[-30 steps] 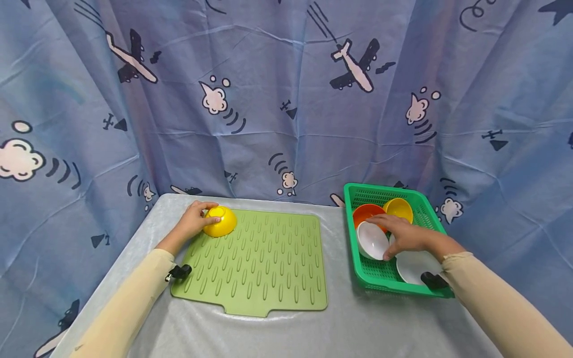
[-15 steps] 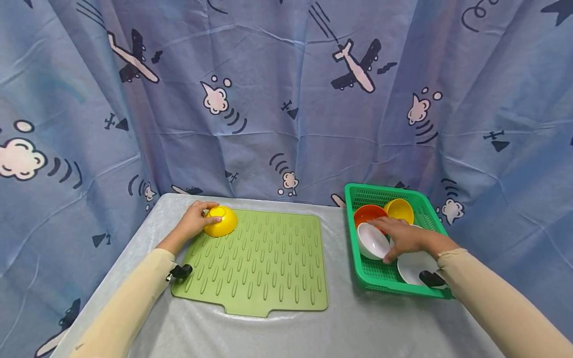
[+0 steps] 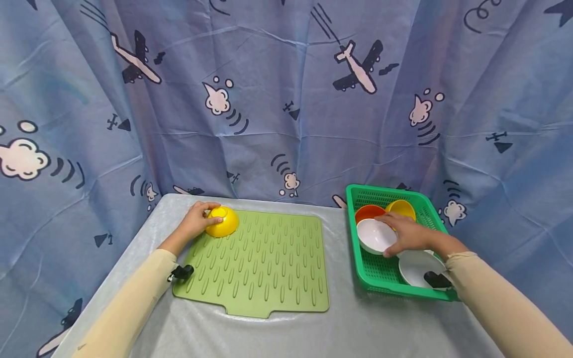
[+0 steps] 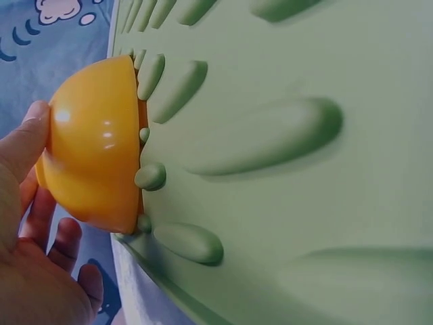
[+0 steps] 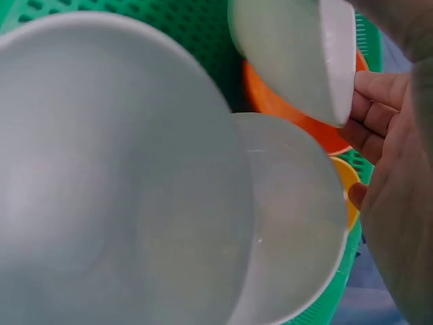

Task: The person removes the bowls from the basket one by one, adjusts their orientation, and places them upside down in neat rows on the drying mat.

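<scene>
My left hand (image 3: 194,221) grips the base of a yellow bowl (image 3: 226,224), turned upside down at the far left corner of a green drying mat (image 3: 259,263). In the left wrist view the rim of that yellow bowl (image 4: 95,149) meets the mat's ridges, the thumb on its base. My right hand (image 3: 409,234) reaches into a green basket (image 3: 357,258) and pinches the rim of a small white bowl (image 3: 373,236). The right wrist view has this white bowl (image 5: 291,61) tilted over an orange bowl (image 5: 281,101), the fingers at its edge.
Also in the basket, a yellow bowl (image 3: 403,206) stands at the back and a white bowl (image 3: 418,268) at the front right. Another white bowl (image 5: 298,210) lies behind it. A patterned curtain (image 3: 250,99) hangs behind the silver-grey table (image 3: 304,333).
My right hand has tipped the small white bowl, which now faces more upward and sits slightly higher in the basket. The left hand and its yellow bowl stay put.
</scene>
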The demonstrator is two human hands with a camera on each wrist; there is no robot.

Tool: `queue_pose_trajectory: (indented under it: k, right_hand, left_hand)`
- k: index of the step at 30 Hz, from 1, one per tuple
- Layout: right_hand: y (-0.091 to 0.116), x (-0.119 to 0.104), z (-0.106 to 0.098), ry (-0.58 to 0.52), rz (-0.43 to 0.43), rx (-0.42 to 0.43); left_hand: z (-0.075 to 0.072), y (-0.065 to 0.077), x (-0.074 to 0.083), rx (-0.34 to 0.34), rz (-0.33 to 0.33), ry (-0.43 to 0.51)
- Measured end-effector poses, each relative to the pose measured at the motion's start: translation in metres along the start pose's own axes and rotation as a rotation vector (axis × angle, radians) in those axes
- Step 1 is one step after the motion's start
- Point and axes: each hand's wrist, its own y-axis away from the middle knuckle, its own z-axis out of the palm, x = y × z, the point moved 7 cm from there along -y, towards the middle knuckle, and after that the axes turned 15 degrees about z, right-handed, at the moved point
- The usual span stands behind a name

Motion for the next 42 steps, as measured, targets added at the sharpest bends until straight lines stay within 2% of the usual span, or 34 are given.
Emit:
queue_pose_trajectory:
  k: [4, 8, 11, 17, 23, 34, 42]
  right_hand:
    - [0.005, -0.001, -0.010, -0.062, -0.005, 0.039]
    - [0.010, -0.004, -0.022, -0.054, -0.017, 0.137]
    - [0.015, -0.007, -0.031, -0.051, 0.018, 0.206]
    - [0.029, -0.016, -0.046, -0.158, 0.087, 0.279]
    - [0.040, -0.023, -0.051, -0.212, 0.145, 0.319]
    - [0.059, -0.045, -0.051, -0.302, 0.154, 0.368]
    - [0.079, -0.077, -0.046, -0.377, 0.146, 0.379]
  left_hand:
    - [0.000, 0.000, 0.001, -0.003, 0.003, -0.011]
    - [0.001, 0.001, 0.000, -0.005, 0.001, -0.009]
    - [0.002, 0.001, 0.001, 0.000, 0.001, -0.003]
    - [0.004, 0.003, 0.003, 0.004, -0.004, 0.003]
    - [0.003, 0.001, 0.002, 0.007, -0.009, 0.013]
    - [0.001, 0.003, 0.000, -0.001, -0.013, 0.004]
    - [0.000, 0.002, 0.001, -0.004, -0.014, -0.003]
